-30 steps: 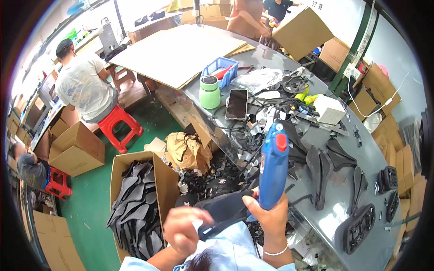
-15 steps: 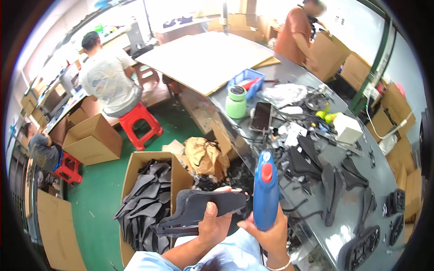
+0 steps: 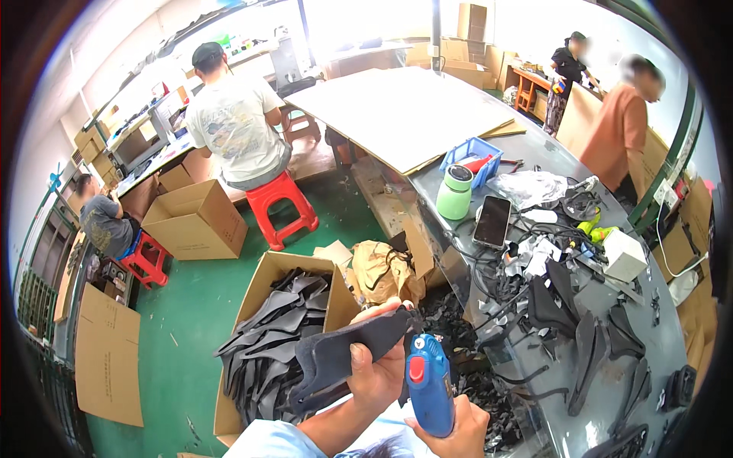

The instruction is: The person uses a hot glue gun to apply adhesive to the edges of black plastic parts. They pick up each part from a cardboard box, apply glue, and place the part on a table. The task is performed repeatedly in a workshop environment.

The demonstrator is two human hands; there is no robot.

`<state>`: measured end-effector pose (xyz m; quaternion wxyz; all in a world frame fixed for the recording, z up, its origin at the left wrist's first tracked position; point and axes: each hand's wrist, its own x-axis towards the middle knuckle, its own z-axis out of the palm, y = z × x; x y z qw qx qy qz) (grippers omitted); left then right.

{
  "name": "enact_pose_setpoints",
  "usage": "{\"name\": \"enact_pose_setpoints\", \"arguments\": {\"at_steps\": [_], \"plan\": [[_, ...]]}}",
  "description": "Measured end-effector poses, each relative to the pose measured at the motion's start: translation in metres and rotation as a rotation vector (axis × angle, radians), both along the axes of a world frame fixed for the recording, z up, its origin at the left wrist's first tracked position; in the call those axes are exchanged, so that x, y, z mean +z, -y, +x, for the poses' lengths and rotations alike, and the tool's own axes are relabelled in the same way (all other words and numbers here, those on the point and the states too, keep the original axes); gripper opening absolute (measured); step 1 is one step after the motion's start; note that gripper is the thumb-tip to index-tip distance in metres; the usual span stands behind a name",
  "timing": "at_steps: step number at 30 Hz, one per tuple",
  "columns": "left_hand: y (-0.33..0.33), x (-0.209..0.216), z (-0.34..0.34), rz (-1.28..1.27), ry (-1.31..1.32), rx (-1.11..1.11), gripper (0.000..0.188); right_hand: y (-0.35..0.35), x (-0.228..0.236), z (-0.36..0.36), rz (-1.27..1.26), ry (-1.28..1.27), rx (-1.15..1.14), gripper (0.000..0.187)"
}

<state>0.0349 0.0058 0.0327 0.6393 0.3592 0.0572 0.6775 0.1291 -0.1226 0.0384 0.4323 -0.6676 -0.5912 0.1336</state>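
Observation:
In my left hand (image 3: 376,375) is a flat, curved dark grey foam-like piece (image 3: 336,353), thumb on its face and fingers behind. My right hand (image 3: 462,429) is wrapped round a blue handheld power tool (image 3: 432,393) with a red switch on top. The tool's front end is by the narrow far end of the piece; whether they touch is hidden. Below and left of the piece, a cardboard box (image 3: 341,299) holds many similar dark pieces (image 3: 267,343).
A grey table (image 3: 565,408) on my right carries black parts (image 3: 588,359), a phone (image 3: 492,222), a green bottle (image 3: 456,192), a blue basket (image 3: 482,169) and a white box (image 3: 624,255). Black scraps (image 3: 504,420) lie beside the tool. People sit on red stools (image 3: 281,210); others stand at far right.
My view has swung, shifting the scene rightward. The piece is tilted up at its narrow end, and the tool has come lower beside it. The person in orange has bent and moved; another person now shows behind.

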Motion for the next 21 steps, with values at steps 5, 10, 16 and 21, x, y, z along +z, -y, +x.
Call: {"name": "enact_pose_setpoints", "arguments": {"at_steps": [5,10,16,21], "plan": [[0.000,-0.005,-0.003,-0.015,-0.045,-0.002,0.062,0.002,0.000,0.002,0.023,0.064,-0.021,0.048],[-0.007,0.004,-0.015,-0.001,-0.145,-0.094,0.053,0.003,0.000,0.006,0.031,0.104,-0.057,0.045],[-0.013,0.028,-0.027,-0.133,-0.302,-0.174,0.040,0.004,-0.002,0.013,0.072,0.238,-0.081,0.040],[-0.027,0.023,-0.041,-0.170,-0.433,-0.210,0.032,0.006,-0.006,0.017,0.079,0.252,-0.082,0.036]]}}
